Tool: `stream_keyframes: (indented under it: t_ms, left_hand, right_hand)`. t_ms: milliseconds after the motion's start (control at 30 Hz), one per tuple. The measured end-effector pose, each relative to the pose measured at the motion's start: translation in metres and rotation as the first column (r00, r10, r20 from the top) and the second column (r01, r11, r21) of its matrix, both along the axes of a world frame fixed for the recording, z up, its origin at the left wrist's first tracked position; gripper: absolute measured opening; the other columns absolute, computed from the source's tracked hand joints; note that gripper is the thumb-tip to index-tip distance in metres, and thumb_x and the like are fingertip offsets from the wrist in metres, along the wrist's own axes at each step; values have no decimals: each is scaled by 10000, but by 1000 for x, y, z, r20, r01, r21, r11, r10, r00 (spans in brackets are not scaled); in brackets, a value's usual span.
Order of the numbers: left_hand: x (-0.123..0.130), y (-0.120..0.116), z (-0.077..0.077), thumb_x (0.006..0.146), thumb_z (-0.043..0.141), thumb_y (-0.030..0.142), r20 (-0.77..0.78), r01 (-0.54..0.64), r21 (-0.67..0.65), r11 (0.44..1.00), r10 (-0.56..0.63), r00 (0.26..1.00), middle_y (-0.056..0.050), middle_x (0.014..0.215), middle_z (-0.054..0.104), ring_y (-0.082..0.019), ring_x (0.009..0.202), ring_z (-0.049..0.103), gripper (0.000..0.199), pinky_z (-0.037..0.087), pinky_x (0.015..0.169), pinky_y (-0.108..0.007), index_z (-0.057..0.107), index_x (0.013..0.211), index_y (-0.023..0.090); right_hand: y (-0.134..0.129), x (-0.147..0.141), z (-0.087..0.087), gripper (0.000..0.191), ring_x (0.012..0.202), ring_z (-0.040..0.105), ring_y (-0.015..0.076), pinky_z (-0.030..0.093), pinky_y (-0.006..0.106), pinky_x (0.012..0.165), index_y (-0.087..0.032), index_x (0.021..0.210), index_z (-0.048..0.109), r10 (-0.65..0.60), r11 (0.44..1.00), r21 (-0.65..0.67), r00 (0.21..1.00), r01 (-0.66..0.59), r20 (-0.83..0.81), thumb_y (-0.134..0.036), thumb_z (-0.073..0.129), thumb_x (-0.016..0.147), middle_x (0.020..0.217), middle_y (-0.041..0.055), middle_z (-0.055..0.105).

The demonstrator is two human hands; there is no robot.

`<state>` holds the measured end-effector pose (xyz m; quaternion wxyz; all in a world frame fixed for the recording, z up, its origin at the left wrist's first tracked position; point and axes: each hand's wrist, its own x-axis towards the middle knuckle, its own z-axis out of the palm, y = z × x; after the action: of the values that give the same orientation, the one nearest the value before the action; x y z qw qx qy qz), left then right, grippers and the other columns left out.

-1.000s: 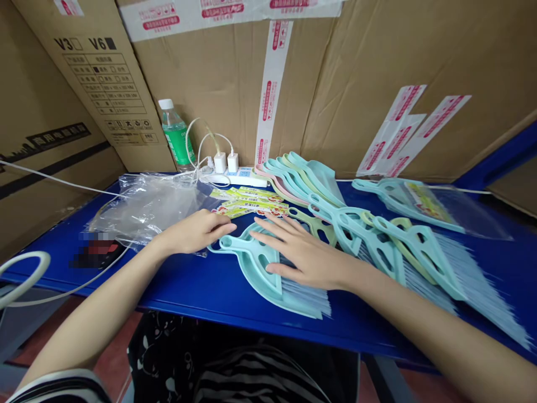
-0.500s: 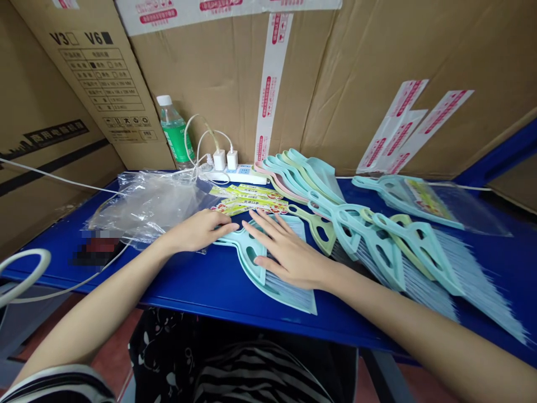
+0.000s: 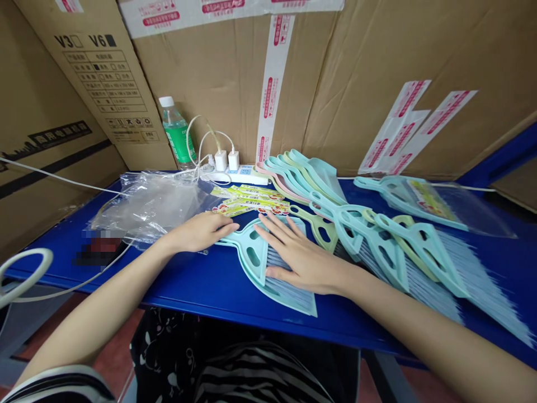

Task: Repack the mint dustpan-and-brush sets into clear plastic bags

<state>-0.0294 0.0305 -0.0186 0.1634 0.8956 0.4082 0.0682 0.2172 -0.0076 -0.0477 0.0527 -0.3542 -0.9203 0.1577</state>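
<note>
Dustpan [image 3: 255, 281] lay near the front of the desk [image 3: 188, 288], brush [image 3: 260, 249] nested in it. Right hand [image 3: 302, 254] rested spread on the brush, clasping nothing; left hand [image 3: 199, 230] was at the handles [image 3: 229, 237], grip hidden, could not tell. Judged light, stiff, smooth plastic with bendable bristles [image 3: 289, 288]; best held by the handles. Labels [image 3: 251, 200] lay beyond.

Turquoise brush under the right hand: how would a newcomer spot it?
On the blue table, look to the middle of the near edge. The turquoise brush lies partly under the spread right hand. Unlike the brushes fanned out to its right, it sits in a matching dustpan.
</note>
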Motion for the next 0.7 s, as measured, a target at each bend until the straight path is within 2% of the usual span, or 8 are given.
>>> stream_keyframes:
  t_ms: [333,567,700]
  left_hand:
    - [2,3,-2,933,351,496,109,45,-118,992,-32,993,15,664,547,-127,645,482,432,391,655,-262,536,703,182]
    - [1,6,-4,927,371,496,130,53,-142,988,-35,991,18,656,536,-118,630,460,425,384,641,-256,533,693,180]
    - [0,6,-5,926,365,502,133,64,-137,988,-46,990,21,646,515,-116,615,440,431,379,632,-258,521,685,181]
  right_hand:
    - [1,2,-5,756,1464,-73,276,34,598,1171,-237,1556,140,13,1000,9,996,-13,-91,-642,323,944,1618,93,52]
    - [1,0,-5,634,1468,-41,259,49,567,1182,-169,1535,240,-23,998,55,998,26,-59,-517,243,1004,1613,99,92]
    - [0,-1,-5,583,1473,-3,245,73,551,1187,-173,1523,278,-35,996,81,997,40,-61,-456,229,1017,1610,83,136]
